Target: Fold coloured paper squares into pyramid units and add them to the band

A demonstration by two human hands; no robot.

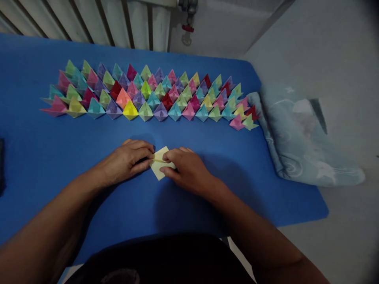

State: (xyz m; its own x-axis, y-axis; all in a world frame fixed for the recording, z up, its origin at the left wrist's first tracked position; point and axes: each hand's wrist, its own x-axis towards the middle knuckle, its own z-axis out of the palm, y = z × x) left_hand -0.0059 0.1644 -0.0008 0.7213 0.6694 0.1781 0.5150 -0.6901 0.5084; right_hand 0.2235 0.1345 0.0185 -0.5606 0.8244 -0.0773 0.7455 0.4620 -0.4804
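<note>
A small pale yellow sheet of paper (160, 169), partly folded, lies on the blue tabletop between my two hands. A fold line runs across its middle, and its corners point up and down. My left hand (130, 157) grips the paper's left corner, thumb and fingertips closed on it. Over the right part is my right hand (185, 167), its thumb and forefinger closed on the paper and hiding that corner. Beyond the hands stand several rows of folded paper boats (145, 112) in pink, green, blue, purple, red and yellow.
A folded light blue patterned blanket (296, 138) lies at the right edge of the blue table (89, 221). Behind the table are a white radiator (112, 23) and a valve with a red knob (188, 28). A dark object (1, 167) shows at the left edge.
</note>
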